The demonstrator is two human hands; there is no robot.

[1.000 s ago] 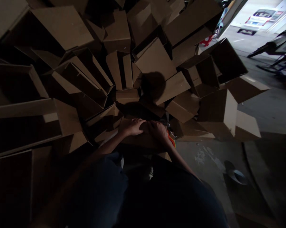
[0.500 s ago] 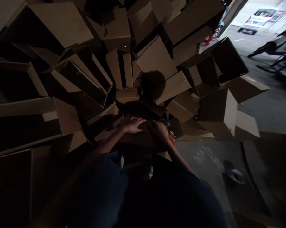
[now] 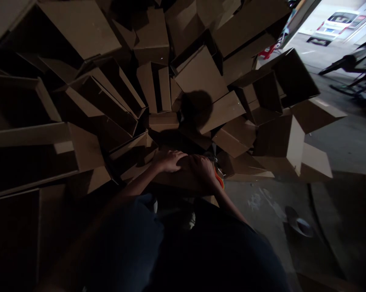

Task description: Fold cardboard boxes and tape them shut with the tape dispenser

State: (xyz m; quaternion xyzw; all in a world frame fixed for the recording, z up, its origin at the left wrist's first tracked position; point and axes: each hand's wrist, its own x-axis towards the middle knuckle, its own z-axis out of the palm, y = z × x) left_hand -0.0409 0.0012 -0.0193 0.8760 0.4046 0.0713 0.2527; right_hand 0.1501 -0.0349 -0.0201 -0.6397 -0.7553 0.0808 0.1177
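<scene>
In the dim lower middle of the view, a cardboard box (image 3: 179, 179) lies in front of my knees. My left hand (image 3: 172, 161) is closed over its top, with the fingers pointing right. Close beside it, my right hand (image 3: 203, 167) curls over the same box, its fingertips partly lost in shadow. An orange-rimmed object with a dark metal part (image 3: 219, 178) shows at the right wrist, mostly hidden behind it; its kind is unclear.
Many open cardboard boxes (image 3: 202, 75) are heaped ahead and to the left (image 3: 27, 138). On the concrete floor (image 3: 262, 227) at right lies a ring-like roll (image 3: 302, 227). A white van (image 3: 333, 26) stands outside the doorway, and a parked scooter (image 3: 353, 61) is nearer.
Both hands stay on the box with almost no movement. The view has shifted very slightly.
</scene>
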